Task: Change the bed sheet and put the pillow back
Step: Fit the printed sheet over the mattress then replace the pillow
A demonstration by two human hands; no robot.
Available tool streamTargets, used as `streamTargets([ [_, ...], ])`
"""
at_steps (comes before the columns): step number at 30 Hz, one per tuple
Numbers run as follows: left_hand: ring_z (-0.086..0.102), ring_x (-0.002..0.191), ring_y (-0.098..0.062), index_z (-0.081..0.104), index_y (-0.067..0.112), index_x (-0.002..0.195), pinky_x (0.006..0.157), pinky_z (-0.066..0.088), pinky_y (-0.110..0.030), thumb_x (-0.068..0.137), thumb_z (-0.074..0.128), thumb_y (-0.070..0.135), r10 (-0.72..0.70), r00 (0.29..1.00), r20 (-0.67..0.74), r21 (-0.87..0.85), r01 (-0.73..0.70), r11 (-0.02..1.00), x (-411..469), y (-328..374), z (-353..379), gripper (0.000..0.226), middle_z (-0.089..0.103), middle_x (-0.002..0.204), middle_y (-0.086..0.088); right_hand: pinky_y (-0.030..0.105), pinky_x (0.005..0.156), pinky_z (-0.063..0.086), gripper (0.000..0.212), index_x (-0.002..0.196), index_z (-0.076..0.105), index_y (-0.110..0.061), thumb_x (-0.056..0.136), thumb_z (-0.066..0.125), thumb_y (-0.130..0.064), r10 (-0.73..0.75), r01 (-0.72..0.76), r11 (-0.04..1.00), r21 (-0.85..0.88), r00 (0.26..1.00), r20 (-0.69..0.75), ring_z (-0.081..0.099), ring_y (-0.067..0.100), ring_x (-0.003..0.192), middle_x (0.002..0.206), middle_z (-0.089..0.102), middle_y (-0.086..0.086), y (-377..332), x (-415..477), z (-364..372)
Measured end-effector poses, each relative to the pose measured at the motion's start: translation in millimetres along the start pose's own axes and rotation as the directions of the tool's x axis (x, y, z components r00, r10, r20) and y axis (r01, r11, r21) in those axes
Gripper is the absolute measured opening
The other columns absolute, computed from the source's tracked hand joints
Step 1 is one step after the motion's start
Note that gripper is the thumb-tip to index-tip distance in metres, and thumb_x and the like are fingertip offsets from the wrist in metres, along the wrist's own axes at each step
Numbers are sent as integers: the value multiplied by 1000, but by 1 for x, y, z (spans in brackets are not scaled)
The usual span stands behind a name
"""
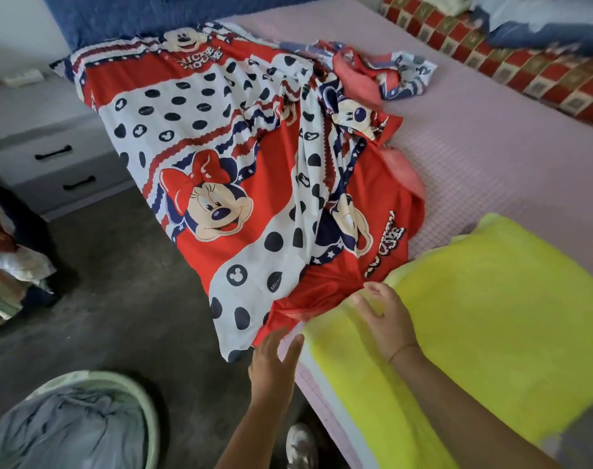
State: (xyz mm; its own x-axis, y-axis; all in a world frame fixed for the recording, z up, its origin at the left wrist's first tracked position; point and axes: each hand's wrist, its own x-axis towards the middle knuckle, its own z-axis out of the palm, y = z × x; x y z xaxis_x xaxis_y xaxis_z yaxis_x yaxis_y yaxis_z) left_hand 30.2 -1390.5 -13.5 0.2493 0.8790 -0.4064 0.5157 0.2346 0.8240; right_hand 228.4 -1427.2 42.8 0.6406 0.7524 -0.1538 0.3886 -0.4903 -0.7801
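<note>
A red, white and navy cartoon-mouse bed sheet lies half spread over the left side of the pink checked mattress, bunched along its right edge and hanging over the bed's side. A yellow fluffy blanket covers the near part of the mattress. My left hand reaches with straight fingers to the sheet's lower corner at the bed edge. My right hand rests with spread fingers on the yellow blanket, fingertips at the sheet's red hem. No pillow is clearly in view.
A pale green basket holding grey-blue cloth stands on the dark floor at lower left. A grey bedside drawer unit stands left of the bed. A red checked blanket lies along the far side. Clothes are piled at the left edge.
</note>
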Motion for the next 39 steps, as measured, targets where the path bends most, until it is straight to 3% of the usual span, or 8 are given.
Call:
streamTargets([
  [4,54,123,-15,61,25,127,106,41,-45,67,37,92,41,999,36,-16,-40,999,-4,19,8,93,62,129,5,31,105,37,42,129,54,-13,90,64,-27,48,-45,999,30,989,-141,48,14,123,128,53,-2,5,-10,-30],
  [10,40,137,-22,49,15,139,113,31,-47,78,49,68,53,995,84,-33,-50,998,-21,56,41,81,50,143,-6,38,109,36,52,134,50,-13,87,68,-28,133,-124,991,49,958,-256,44,18,128,135,49,2,30,-23,-107],
  [16,29,142,-29,30,11,150,115,23,-45,90,57,50,-119,993,26,57,117,991,-58,69,92,76,33,154,-13,43,112,30,69,142,42,-15,84,71,-38,219,-236,971,-45,945,-245,36,24,136,146,42,5,78,-29,-201],
  [24,28,140,-38,28,7,150,110,26,-54,90,55,53,-258,927,-271,174,310,935,-100,98,145,80,30,153,-17,44,114,27,90,151,26,-19,80,68,-56,254,-262,958,-113,964,-83,31,24,140,155,31,3,147,-8,-328],
  [29,28,140,-40,25,8,151,114,22,-51,88,60,51,-364,860,-357,99,422,901,-130,98,167,84,28,154,-22,45,107,39,116,141,38,-29,47,56,-93,169,-159,973,-166,984,47,48,21,128,140,50,-3,198,19,-380],
  [33,32,138,-42,22,12,153,114,25,-51,85,63,55,-418,840,-346,64,465,883,-153,98,181,90,28,154,-21,48,107,37,120,144,33,-27,45,54,-92,132,-97,961,-259,984,122,44,25,131,144,45,-1,190,32,-390],
  [37,32,137,-42,20,15,153,113,27,-53,82,62,61,-421,835,-354,70,473,879,-156,97,181,94,29,153,-19,48,115,24,108,154,12,-22,73,61,-73,141,-49,918,-393,968,209,24,27,144,159,20,3,182,45,-372],
  [39,30,139,-41,19,17,154,114,26,-53,82,61,63,-429,829,-358,57,478,877,-152,98,181,95,27,155,-17,47,115,22,105,155,9,-20,77,61,-68,137,-33,895,-444,969,203,19,27,146,160,15,6,183,55,-363],
])
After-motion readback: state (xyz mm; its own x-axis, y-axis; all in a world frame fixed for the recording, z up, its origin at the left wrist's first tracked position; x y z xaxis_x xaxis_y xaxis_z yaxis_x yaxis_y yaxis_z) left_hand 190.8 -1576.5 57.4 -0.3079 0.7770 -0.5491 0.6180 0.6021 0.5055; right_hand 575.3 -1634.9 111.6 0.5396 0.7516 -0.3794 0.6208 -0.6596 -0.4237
